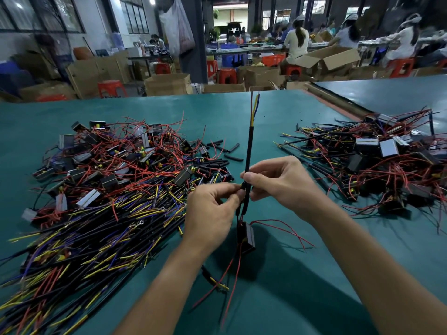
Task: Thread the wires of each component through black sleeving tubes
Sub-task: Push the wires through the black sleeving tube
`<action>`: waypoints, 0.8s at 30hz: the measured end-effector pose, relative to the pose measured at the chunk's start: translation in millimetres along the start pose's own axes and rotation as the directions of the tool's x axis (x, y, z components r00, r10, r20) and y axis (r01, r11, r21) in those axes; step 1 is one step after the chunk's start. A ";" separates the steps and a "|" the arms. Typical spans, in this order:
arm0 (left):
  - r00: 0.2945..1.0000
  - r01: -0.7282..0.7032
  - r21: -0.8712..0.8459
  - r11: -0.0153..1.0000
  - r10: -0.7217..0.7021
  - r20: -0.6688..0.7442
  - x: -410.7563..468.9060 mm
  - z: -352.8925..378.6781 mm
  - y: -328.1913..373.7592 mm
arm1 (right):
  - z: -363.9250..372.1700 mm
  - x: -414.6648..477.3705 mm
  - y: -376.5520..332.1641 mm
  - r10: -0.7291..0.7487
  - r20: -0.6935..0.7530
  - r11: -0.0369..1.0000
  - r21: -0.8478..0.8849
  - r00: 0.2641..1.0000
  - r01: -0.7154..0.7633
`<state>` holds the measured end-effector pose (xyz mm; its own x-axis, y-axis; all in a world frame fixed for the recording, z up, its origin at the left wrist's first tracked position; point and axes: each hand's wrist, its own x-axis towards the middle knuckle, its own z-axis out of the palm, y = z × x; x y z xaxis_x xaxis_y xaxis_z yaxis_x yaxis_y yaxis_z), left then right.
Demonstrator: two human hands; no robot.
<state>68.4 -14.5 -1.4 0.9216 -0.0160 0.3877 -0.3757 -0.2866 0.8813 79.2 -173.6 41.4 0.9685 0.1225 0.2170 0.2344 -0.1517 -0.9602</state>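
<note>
Upright black sleeving tube (249, 146) held above counter (302, 112); red, yellow, blue wires (255, 105) protrude from top; component (246, 238) hangs below. Lower tube pinched by left hand (212, 209) and right hand (283, 182), fingertips pressed onto it. Judged: sleeve light, limp, slippery; wires thin, kink easily. Best hold: near tube mouth, wires bunched straight.

The table (290, 112) is showing plain teal, and the sleeving tube (249, 151) at its centre is showing solid black, with red, yellow and blue wires (254, 105) fanning from its twelve o'clock end. The pile at nine o'clock (108, 189) is mixing red, yellow, violet-blue and black strands, while the pile at three o'clock (375, 165) is running mostly red and black; stools (111, 88) at twelve o'clock are glowing orange-red.
</note>
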 end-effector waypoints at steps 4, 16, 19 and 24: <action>1.000 0.011 -0.011 1.000 -0.011 -0.025 -1.1 -0.9 1.1 | 1.4 0.5 0.7 0.010 0.019 1.000 0.019 1.000 -0.010; 0.991 0.107 -0.270 0.957 -0.123 -0.046 3.2 -3.0 4.7 | 1.1 1.7 2.5 0.084 0.088 0.994 0.067 0.993 -0.090; 0.990 0.120 -0.298 0.947 -0.135 -0.033 2.3 -4.5 4.3 | -1.6 1.7 3.7 0.073 0.114 0.996 0.034 0.991 -0.077; 0.989 0.114 -0.349 0.930 -0.139 -0.047 4.5 -5.1 4.7 | -0.2 -1.3 10.3 0.127 0.332 0.961 -0.276 0.935 -0.032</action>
<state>70.3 -11.1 5.9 0.9593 0.0688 0.2738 -0.2782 0.0656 0.9583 80.3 -175.5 31.2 0.9069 0.4208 0.0230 0.2173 -0.4201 -0.8811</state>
